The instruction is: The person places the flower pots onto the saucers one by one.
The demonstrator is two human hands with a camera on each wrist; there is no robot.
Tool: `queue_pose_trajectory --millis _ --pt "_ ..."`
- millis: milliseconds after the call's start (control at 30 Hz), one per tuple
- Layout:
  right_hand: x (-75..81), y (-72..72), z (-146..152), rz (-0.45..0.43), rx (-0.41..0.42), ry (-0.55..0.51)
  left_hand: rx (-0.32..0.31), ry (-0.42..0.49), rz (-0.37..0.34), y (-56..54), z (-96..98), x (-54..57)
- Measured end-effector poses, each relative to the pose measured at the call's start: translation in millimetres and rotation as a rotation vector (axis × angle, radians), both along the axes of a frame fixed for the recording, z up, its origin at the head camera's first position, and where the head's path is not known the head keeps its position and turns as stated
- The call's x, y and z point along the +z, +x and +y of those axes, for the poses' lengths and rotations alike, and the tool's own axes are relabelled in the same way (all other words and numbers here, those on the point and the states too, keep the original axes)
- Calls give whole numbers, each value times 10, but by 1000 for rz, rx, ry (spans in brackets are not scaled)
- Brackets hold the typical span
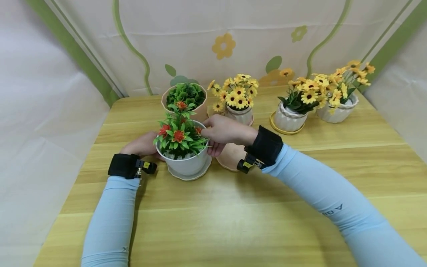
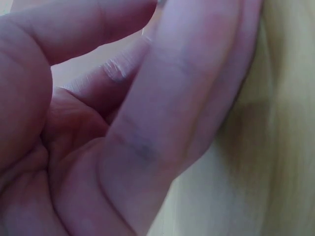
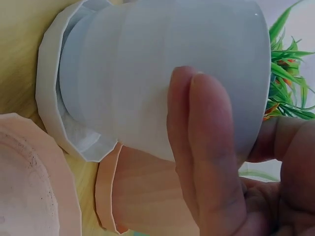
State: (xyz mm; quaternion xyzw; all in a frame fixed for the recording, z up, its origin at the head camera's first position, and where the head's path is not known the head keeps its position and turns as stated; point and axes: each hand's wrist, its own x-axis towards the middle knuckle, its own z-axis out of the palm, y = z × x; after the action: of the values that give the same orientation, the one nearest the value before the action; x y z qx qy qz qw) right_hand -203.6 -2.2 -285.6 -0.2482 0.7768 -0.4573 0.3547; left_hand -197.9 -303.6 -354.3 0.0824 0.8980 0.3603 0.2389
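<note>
A white flower pot [image 1: 186, 165] with a plant of red flowers [image 1: 178, 136] stands over a white saucer [image 1: 200, 174]. My right hand [image 1: 227, 129] grips its right rim; in the right wrist view the fingers [image 3: 211, 132] lie along the outer wall and the thumb goes over the rim. My left hand [image 1: 143, 144] is at the pot's left side, with its fingertips partly hidden behind the pot. In the left wrist view its fingers [image 2: 162, 98] bend toward the thumb; whether they hold anything is not clear.
Right of the white pot lies a pink saucer [image 1: 227, 159]. A pink pot [image 1: 200, 111] of green leaves stands behind. Farther right are three white pots of yellow flowers: one pot [image 1: 241, 115], a second pot [image 1: 289, 118] on a yellow saucer [image 1: 280, 129], and a third pot [image 1: 338, 111].
</note>
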Motion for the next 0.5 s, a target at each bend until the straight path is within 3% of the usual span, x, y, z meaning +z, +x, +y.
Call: queue_pose_trajectory --millis 300,500 --pt "-21 17 20 0 6 9 -19 24 19 -4 -19 -3" --pt "-50 32 75 -17 7 0 -35 -14 44 12 -4 -8"
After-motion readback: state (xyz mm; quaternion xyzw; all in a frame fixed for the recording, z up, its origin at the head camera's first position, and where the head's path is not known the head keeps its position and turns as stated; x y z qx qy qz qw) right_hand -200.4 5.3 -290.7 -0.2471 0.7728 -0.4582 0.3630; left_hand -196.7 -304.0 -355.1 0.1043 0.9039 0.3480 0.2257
